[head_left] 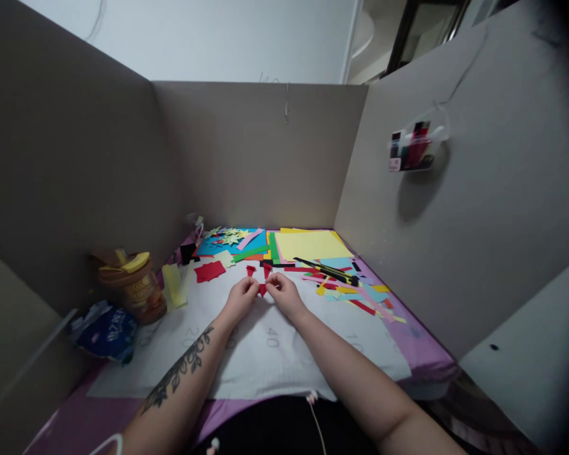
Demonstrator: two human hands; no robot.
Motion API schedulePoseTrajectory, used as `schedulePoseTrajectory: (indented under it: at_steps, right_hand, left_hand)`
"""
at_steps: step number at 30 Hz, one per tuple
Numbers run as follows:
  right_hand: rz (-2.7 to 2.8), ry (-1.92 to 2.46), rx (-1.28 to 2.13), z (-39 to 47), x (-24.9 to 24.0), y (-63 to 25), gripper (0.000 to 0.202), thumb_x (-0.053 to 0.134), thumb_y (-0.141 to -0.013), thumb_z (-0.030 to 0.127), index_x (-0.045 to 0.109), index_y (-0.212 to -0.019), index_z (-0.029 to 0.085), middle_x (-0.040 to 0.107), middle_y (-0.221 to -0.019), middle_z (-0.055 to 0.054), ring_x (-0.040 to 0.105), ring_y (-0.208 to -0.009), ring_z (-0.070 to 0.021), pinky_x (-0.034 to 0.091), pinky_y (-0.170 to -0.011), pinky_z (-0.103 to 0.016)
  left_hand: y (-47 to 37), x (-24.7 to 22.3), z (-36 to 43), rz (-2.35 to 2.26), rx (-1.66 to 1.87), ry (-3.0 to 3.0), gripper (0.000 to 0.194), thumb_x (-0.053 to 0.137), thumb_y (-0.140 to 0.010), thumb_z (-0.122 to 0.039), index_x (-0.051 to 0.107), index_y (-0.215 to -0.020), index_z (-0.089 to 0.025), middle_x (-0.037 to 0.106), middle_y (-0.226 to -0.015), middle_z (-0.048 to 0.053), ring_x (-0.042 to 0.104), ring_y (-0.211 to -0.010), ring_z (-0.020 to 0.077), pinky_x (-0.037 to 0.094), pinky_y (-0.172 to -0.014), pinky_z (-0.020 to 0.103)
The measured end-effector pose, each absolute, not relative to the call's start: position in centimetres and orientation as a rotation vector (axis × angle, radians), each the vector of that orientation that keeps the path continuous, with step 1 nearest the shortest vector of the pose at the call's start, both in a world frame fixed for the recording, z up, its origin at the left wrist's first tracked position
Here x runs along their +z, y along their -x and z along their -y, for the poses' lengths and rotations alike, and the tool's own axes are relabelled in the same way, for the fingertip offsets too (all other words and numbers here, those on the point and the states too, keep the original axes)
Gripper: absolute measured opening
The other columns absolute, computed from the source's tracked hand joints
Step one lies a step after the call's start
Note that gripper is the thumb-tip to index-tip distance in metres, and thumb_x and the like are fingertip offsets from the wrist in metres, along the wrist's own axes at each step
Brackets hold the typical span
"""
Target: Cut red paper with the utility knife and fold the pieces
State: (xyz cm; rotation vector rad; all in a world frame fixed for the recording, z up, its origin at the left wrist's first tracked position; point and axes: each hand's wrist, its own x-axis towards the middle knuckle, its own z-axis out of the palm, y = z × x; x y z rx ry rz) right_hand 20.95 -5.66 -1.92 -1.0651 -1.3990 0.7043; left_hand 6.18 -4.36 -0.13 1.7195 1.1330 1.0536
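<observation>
Between my fingertips is a small red paper piece [262,290], pinched from both sides above the white sheet [284,347]. My left hand [241,296] grips its left end, and my right hand [284,294] its right end; the fingers partly cover it. Just beyond my hands lie two more small red paper bits [251,270]. A larger red paper piece with jagged edges [210,272] rests to the left. Right of my right hand are scattered coloured paper strips [355,292], with a yellow-and-black cutter knife [329,270] lying across them.
Light yellow paper sheets [313,245] lie at the back. Pale star cutouts [230,237] sit on a blue sheet [256,242]. To the left stand a brown tub [140,287] and a blue packet [105,332]. Grey panels [265,158] enclose the table; a clear box [415,148] hangs right.
</observation>
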Motion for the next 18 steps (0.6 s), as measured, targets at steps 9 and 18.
schedulePoseTrajectory:
  at_steps: [9, 18]
  right_hand:
    - [1.426, 1.055, 0.649, 6.05, -1.52, -20.94, 0.008, 0.051, -0.070, 0.017, 0.057, -0.074, 0.020, 0.059, -0.075, 0.000, 0.054, -0.072, -0.0159, 0.041, -0.061, -0.025]
    - [1.482, 1.082, 0.572, 6.44, -0.94, -20.86, 0.009, 0.051, -0.070, 0.016, 0.059, -0.068, 0.021, 0.059, -0.075, -0.001, 0.054, -0.073, -0.0163, 0.040, -0.060, -0.026]
  left_hand:
    - [-6.12, -0.13, 4.41, -1.113, 1.066, -1.716, 0.020, 0.049, -0.078, -0.036, 0.050, -0.068, -0.019, 0.051, -0.057, -0.005, 0.045, -0.052, 0.0109, 0.034, -0.051, 0.021]
    - [-6.24, 0.14, 4.60, -1.093, 1.071, -1.741, 0.022, 0.049, -0.079, -0.039, 0.051, -0.069, -0.019, 0.052, -0.059, -0.004, 0.045, -0.053, 0.0113, 0.035, -0.052, 0.022]
